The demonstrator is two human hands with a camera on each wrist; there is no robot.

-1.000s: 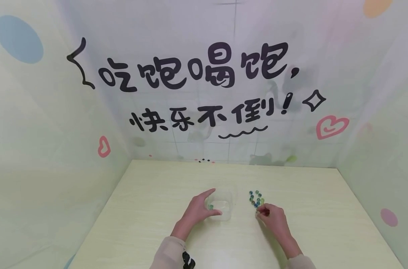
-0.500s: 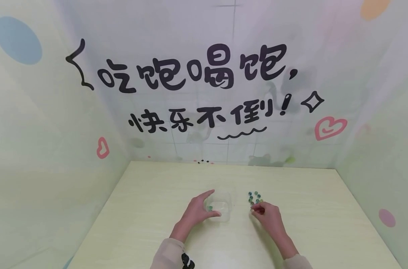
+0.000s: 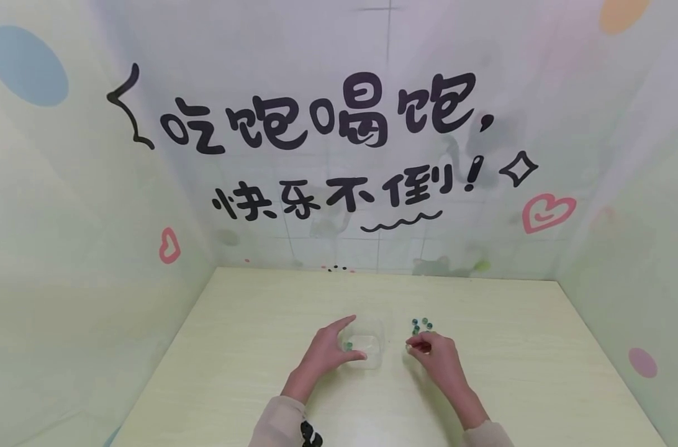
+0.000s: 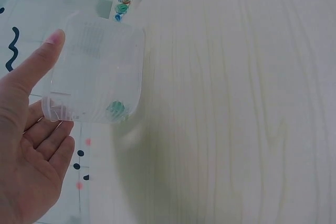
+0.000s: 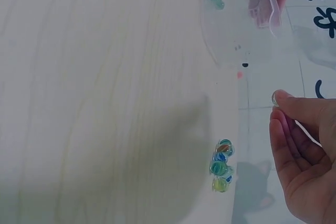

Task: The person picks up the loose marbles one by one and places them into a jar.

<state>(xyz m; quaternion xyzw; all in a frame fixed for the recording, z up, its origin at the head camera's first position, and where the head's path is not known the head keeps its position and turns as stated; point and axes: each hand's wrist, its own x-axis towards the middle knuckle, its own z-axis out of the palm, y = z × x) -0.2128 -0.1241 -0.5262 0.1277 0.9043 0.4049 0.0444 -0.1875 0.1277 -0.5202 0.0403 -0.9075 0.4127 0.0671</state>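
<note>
- L hand (image 3: 323,351), lower ctr of head view, is curled round the left side of the clear tub (image 3: 375,357), thumb on near side, fingers on far side
- R hand (image 3: 441,355), right of tub in same view, pinches one small marble (image 5: 274,98) btwn thumb & fingertip; looks lifted off the table (image 3: 233,354), shadow below
- Tub looks upright, lower ctr of head view; a green marble (image 4: 116,110) is inside, at tub's lower right in left wrist view; can't tell if there's a 2nd or just a reflection
- Loose marbles (image 5: 218,168), blue, green & yellowish, bunched lower right of ctr in right wrist view; partly behind R hand in head view, so no sure count
- Marbles prob glass: hard, smooth, slippery, light but dense for size, apt to roll or squirt out; best pinched across the widest part w/ soft fingertip pads, modest force
- Tub prob thin plastic: v light, a bit flexy, could skid or tip if bumped; best held low on opposite walls, w/o squeezing hard, mouth kept unblocked
</note>
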